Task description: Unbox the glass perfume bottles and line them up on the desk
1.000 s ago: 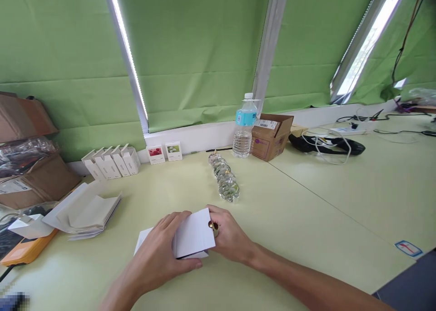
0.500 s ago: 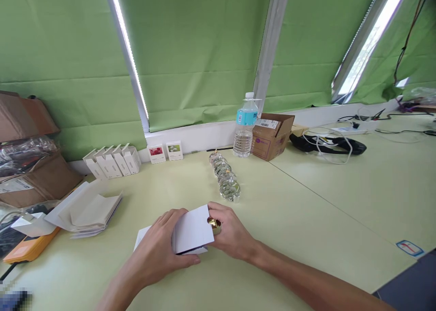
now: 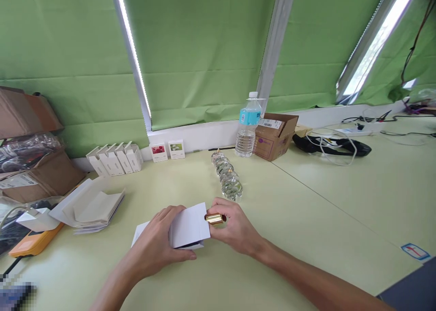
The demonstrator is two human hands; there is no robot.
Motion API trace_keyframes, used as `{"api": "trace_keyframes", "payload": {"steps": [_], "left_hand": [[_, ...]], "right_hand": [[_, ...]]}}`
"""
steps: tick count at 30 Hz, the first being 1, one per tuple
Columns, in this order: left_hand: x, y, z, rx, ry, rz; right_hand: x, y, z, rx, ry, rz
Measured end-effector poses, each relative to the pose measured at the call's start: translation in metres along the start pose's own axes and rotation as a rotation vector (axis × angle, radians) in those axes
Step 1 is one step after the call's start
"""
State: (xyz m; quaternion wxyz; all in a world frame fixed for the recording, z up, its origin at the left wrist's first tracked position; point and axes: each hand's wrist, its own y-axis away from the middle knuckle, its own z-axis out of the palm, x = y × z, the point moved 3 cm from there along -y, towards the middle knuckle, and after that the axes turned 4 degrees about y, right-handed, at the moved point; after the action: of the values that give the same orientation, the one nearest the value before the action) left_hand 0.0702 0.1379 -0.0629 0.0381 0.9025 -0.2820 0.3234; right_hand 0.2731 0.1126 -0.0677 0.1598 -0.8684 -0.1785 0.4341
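Note:
My left hand (image 3: 162, 238) is wrapped round a folded white card box (image 3: 189, 227), its thumb below and its fingers over the top. A shiny gold tube-shaped piece (image 3: 215, 218) sticks out at the box's right end, lying level. My right hand (image 3: 235, 227) closes round this piece at the box's edge; some fingertips are hidden behind the card. Beyond my hands, a row of clear glass bottles (image 3: 227, 177) with small gold-coloured tops stands on the table.
White boxes (image 3: 114, 160) and two picture boxes (image 3: 167, 151) line the back. A water bottle (image 3: 246, 129) stands beside a cardboard carton (image 3: 275, 138). Folded white sheets (image 3: 97, 209) and an orange device (image 3: 36, 243) lie left; a black strap-like item (image 3: 332, 145) with white cable lies right.
The gold piece shows more at the box's right end and now points to the right. Both hands keep hold; the view has shifted slightly.

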Motion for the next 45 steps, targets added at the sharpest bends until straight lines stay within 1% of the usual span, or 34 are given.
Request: {"api": "trace_keyframes", "payload": {"steps": [4,9,17,20,25,30,32,35,38,42,45], "left_hand": [[-0.002,0.001,0.0,-0.023,0.0,-0.021],[-0.004,0.002,0.0,-0.033,-0.002,-0.036],[-0.004,0.001,-0.009,-0.039,-0.021,-0.043],[-0.011,0.001,-0.009,-0.006,-0.04,-0.028],[-0.029,0.0,-0.007,0.063,-0.117,-0.024],[-0.045,-0.001,-0.007,0.098,-0.266,-0.078],[-0.047,-0.001,-0.007,0.129,-0.322,-0.05],[-0.04,-0.003,-0.002,0.191,-0.367,0.059],[-0.021,-0.002,0.01,0.214,-0.348,0.18],[0.002,0.001,0.035,0.14,-0.3,0.296],[0.008,0.004,0.05,0.096,-0.267,0.331]], "right_hand": [[0.0,0.0,-0.003,0.001,0.013,0.029],[-0.001,0.0,-0.006,0.011,0.03,0.026],[0.001,-0.002,-0.014,0.031,0.032,0.047],[0.003,-0.003,-0.018,0.039,0.036,0.057],[0.007,-0.004,-0.023,0.058,0.085,0.057],[0.01,-0.004,-0.023,0.074,0.177,0.011],[0.01,-0.003,-0.023,0.082,0.216,-0.011],[0.006,-0.001,-0.023,0.086,0.269,-0.044],[-0.001,0.0,-0.023,0.064,0.302,-0.074],[-0.012,0.004,-0.021,0.019,0.327,-0.101],[-0.017,0.008,-0.017,-0.027,0.344,-0.115]]}}
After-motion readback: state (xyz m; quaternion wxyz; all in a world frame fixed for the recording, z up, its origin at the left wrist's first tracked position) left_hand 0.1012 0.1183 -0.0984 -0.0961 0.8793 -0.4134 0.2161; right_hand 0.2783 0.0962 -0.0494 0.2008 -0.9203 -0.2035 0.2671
